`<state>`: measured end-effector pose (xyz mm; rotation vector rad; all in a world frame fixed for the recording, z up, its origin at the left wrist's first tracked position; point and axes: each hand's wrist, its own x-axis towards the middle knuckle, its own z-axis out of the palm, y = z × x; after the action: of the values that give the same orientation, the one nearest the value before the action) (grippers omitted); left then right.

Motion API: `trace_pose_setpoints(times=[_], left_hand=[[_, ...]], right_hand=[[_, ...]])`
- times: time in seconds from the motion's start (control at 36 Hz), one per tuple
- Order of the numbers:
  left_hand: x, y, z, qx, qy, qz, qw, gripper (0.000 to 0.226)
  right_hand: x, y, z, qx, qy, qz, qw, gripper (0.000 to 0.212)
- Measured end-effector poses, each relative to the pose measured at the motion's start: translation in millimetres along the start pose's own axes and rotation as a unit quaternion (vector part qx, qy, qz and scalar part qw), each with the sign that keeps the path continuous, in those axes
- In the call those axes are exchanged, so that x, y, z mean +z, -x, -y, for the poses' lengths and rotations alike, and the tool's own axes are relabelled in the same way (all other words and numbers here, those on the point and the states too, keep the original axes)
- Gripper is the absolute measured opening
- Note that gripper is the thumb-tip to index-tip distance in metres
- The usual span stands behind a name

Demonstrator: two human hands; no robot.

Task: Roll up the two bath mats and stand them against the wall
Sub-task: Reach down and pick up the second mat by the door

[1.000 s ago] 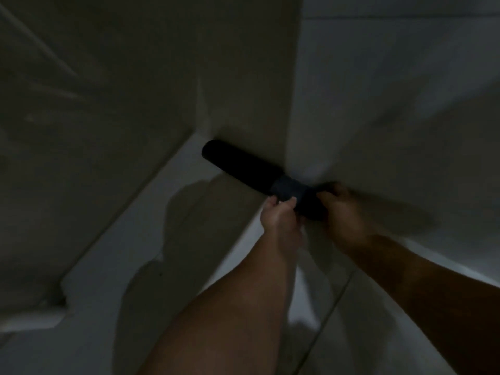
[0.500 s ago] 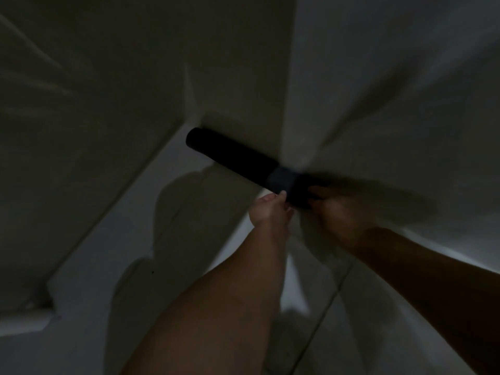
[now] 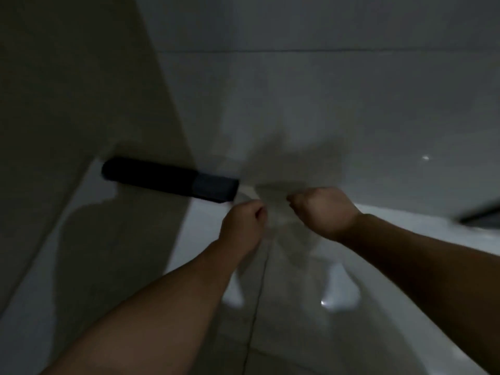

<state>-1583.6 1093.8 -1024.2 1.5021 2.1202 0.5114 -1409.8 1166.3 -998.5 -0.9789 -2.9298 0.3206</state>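
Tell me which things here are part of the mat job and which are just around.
Job: rolled mat against the wall; left hand and right hand, both off it, fingers curled.
Around: floor, dark strip at far right, too blurred to identify.

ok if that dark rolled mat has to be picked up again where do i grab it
Probably around the near, paler end of the rolled mat, coming from the hands' side: that end points toward the left hand and is clear, while its far end sits in the wall corner.
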Motion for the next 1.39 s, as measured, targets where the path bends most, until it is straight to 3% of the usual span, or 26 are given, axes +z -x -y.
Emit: trace_pose_setpoints(times=[0.06,0.11,0.22,0.28,0.47,0.81,0.97,1.08,1.39], left_hand=[[10,6,-26,0.042,0.001,0.049,0.998,0.029],[22,12,-57,0.093,-0.014,0.084,0.992,0.034],[44,25,-115,0.203,-0.054,0.105,0.972,0.035],[56,36,-139,0.249,-0.078,0.102,0.96,0.038],[72,75,-214,0.345,-0.07,0.076,0.933,0.043],[90,147,-323,0.404,-0.142,0.107,0.897,0.05],[98,180,-381,0.441,-0.17,0.055,0.879,0.047],[110,204,-424,0.432,-0.198,0.036,0.879,0.044],[189,240,-548,0.447,-0.221,0.108,0.86,0.022]], right_hand=[[-21,36,-7,0.053,-0.015,0.006,0.998,0.005],[-34,73,-19,0.113,-0.01,-0.005,0.993,0.018],[-61,140,-32,0.191,0.036,-0.093,0.977,0.028],[-76,177,-32,0.221,0.081,-0.099,0.967,0.029],[-97,272,-57,0.233,0.161,-0.142,0.949,0.04],[-126,408,-77,0.297,0.214,-0.167,0.916,0.05],[-157,469,-123,0.313,0.24,-0.159,0.905,0.048],[-175,500,-159,0.324,0.208,-0.165,0.908,0.037],[-145,601,-228,0.423,0.135,-0.165,0.881,0.033]])
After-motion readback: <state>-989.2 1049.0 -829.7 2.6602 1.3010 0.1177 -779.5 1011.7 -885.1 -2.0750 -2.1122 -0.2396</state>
